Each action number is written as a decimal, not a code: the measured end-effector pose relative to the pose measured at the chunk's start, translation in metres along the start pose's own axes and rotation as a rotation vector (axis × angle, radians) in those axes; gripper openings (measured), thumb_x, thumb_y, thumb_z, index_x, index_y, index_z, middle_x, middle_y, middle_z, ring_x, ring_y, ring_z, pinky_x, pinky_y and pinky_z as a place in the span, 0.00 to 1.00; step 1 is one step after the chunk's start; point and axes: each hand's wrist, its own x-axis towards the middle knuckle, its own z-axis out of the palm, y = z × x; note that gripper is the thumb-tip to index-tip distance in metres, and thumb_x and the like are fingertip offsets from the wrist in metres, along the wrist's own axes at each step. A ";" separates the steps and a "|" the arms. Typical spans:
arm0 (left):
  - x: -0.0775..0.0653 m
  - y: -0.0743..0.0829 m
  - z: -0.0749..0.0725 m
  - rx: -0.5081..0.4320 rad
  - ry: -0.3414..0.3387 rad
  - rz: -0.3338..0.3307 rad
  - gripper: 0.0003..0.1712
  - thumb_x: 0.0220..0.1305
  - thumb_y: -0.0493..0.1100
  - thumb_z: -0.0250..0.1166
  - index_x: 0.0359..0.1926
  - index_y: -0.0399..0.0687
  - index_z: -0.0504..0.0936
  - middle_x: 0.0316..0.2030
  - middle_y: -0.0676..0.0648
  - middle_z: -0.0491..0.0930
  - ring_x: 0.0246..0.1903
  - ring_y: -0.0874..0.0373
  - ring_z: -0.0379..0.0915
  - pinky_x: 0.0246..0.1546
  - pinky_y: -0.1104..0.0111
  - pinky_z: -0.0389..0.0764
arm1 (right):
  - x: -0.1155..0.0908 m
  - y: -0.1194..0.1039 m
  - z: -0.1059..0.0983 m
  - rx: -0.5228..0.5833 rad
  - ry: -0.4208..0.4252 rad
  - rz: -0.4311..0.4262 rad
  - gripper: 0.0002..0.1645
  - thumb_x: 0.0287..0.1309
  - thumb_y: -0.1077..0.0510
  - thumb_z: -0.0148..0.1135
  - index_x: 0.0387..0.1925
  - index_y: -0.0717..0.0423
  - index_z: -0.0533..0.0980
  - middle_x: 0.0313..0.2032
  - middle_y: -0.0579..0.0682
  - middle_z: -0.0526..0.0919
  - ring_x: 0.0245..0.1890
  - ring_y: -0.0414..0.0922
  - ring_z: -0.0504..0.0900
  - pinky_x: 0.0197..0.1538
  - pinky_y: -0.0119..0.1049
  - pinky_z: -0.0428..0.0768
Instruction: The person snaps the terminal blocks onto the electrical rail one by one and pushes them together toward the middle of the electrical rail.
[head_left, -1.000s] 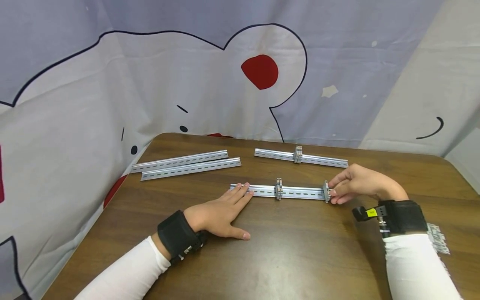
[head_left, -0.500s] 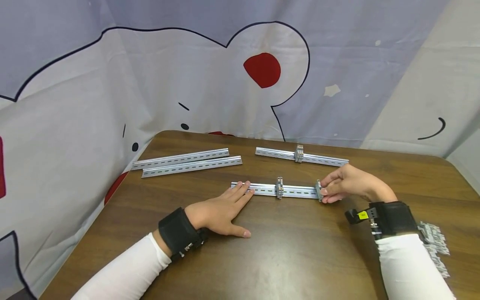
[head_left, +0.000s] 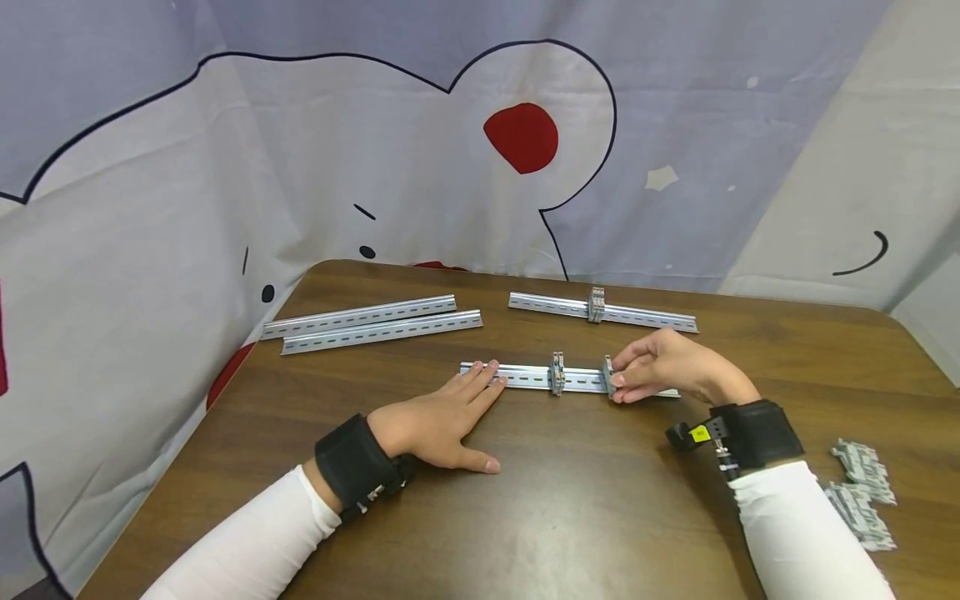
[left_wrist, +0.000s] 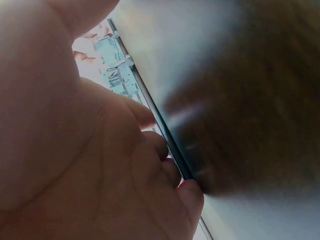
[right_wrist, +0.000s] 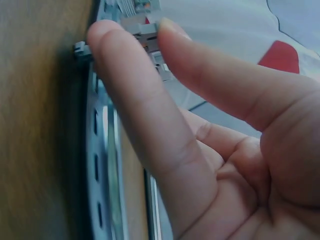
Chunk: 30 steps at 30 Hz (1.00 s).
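Note:
A silver slotted DIN rail (head_left: 528, 377) lies across the middle of the table in the head view. My left hand (head_left: 435, 425) rests palm down, its straight fingertips pressing the rail's left end. With thumb and fingers, my right hand (head_left: 675, 367) pinches a thin grey terminal block (head_left: 608, 377) that sits across the rail's right half. A small group of terminal blocks (head_left: 557, 373) stands upright near the rail's middle, a short gap to the left. In the right wrist view, the fingers partly cover the pinched block, and its foot shows at the rail's edge.
Behind lies another DIN rail (head_left: 648, 319) carrying a cluster of terminal blocks (head_left: 596, 305). Two bare rails (head_left: 382, 332) lie side by side at the back left. Loose grey terminal blocks (head_left: 862, 492) are grouped at the right. A printed cloth (head_left: 375, 167) hangs behind the table.
My right hand has moved left along the rail with the terminal block, from the right end towards the middle blocks. The rail's right end now shows beyond the hand. My left hand stays put.

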 end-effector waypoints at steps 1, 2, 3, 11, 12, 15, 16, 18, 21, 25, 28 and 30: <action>0.000 0.000 0.000 0.002 0.001 0.000 0.62 0.60 0.71 0.58 0.77 0.40 0.39 0.76 0.38 0.30 0.75 0.43 0.26 0.73 0.51 0.41 | 0.001 -0.001 0.003 0.011 0.001 -0.001 0.28 0.59 0.67 0.65 0.56 0.81 0.67 0.40 0.66 0.84 0.40 0.55 0.87 0.46 0.45 0.83; 0.000 0.000 0.000 0.002 0.002 0.001 0.62 0.60 0.71 0.58 0.77 0.40 0.39 0.76 0.38 0.30 0.75 0.42 0.26 0.73 0.51 0.41 | 0.003 -0.002 0.005 0.022 0.002 -0.004 0.28 0.59 0.67 0.65 0.56 0.81 0.67 0.40 0.66 0.84 0.40 0.55 0.87 0.46 0.45 0.83; 0.000 0.000 0.000 0.003 0.002 0.001 0.62 0.60 0.71 0.58 0.77 0.40 0.40 0.76 0.38 0.30 0.75 0.42 0.26 0.73 0.51 0.41 | 0.005 -0.002 0.008 0.036 0.004 -0.007 0.28 0.59 0.67 0.65 0.56 0.81 0.67 0.40 0.66 0.84 0.40 0.55 0.87 0.46 0.45 0.83; 0.000 0.001 -0.001 -0.004 -0.001 -0.006 0.61 0.61 0.71 0.58 0.77 0.40 0.39 0.76 0.38 0.29 0.75 0.43 0.25 0.73 0.51 0.41 | 0.018 -0.005 0.030 0.094 0.021 -0.049 0.27 0.58 0.67 0.66 0.55 0.80 0.68 0.40 0.68 0.84 0.39 0.55 0.87 0.45 0.44 0.83; 0.000 0.001 -0.001 -0.002 -0.002 -0.006 0.61 0.60 0.71 0.58 0.77 0.40 0.39 0.76 0.38 0.29 0.75 0.43 0.25 0.73 0.51 0.41 | 0.019 -0.005 0.032 0.100 0.024 -0.053 0.27 0.58 0.67 0.66 0.55 0.80 0.68 0.40 0.68 0.84 0.39 0.55 0.87 0.45 0.44 0.83; 0.000 0.001 0.000 0.004 -0.003 -0.007 0.62 0.60 0.72 0.58 0.77 0.41 0.39 0.77 0.39 0.29 0.75 0.43 0.25 0.73 0.52 0.41 | 0.022 -0.005 0.038 0.124 0.038 -0.062 0.26 0.58 0.67 0.66 0.54 0.79 0.69 0.40 0.68 0.84 0.39 0.55 0.87 0.46 0.45 0.83; 0.001 0.001 0.000 0.004 -0.003 -0.007 0.61 0.60 0.72 0.58 0.77 0.41 0.39 0.77 0.39 0.29 0.75 0.43 0.25 0.73 0.52 0.41 | 0.023 -0.005 0.040 0.129 0.040 -0.069 0.26 0.58 0.67 0.66 0.54 0.79 0.69 0.40 0.68 0.84 0.39 0.55 0.87 0.45 0.45 0.83; 0.001 0.000 0.000 0.008 -0.004 -0.009 0.62 0.60 0.72 0.58 0.77 0.41 0.39 0.77 0.39 0.29 0.75 0.43 0.25 0.73 0.52 0.40 | 0.025 -0.004 0.043 0.136 0.039 -0.080 0.26 0.58 0.67 0.66 0.53 0.80 0.70 0.40 0.67 0.85 0.39 0.56 0.87 0.45 0.45 0.83; 0.001 0.000 0.000 0.008 -0.004 -0.011 0.62 0.60 0.72 0.58 0.77 0.41 0.39 0.77 0.39 0.29 0.75 0.43 0.25 0.73 0.52 0.40 | 0.028 -0.004 0.046 0.139 0.042 -0.088 0.24 0.59 0.67 0.66 0.52 0.80 0.70 0.40 0.66 0.85 0.38 0.56 0.87 0.45 0.45 0.83; 0.000 0.000 -0.001 0.004 -0.003 -0.012 0.62 0.60 0.72 0.58 0.77 0.40 0.39 0.77 0.39 0.29 0.75 0.43 0.25 0.73 0.52 0.41 | 0.029 -0.004 0.048 0.134 0.048 -0.090 0.24 0.59 0.66 0.66 0.52 0.79 0.71 0.40 0.65 0.85 0.38 0.55 0.87 0.45 0.45 0.83; 0.000 0.001 -0.001 0.005 -0.006 -0.014 0.62 0.60 0.72 0.58 0.77 0.41 0.39 0.77 0.39 0.29 0.75 0.43 0.25 0.73 0.52 0.40 | 0.029 -0.003 0.049 0.132 0.049 -0.085 0.24 0.59 0.65 0.66 0.52 0.78 0.72 0.40 0.65 0.85 0.37 0.55 0.87 0.44 0.45 0.83; 0.000 0.001 0.000 0.001 -0.007 -0.015 0.62 0.60 0.71 0.58 0.77 0.41 0.39 0.77 0.39 0.29 0.75 0.44 0.25 0.73 0.52 0.40 | 0.028 -0.002 0.048 0.114 0.041 -0.081 0.25 0.59 0.64 0.67 0.52 0.77 0.72 0.40 0.65 0.85 0.37 0.55 0.87 0.44 0.45 0.83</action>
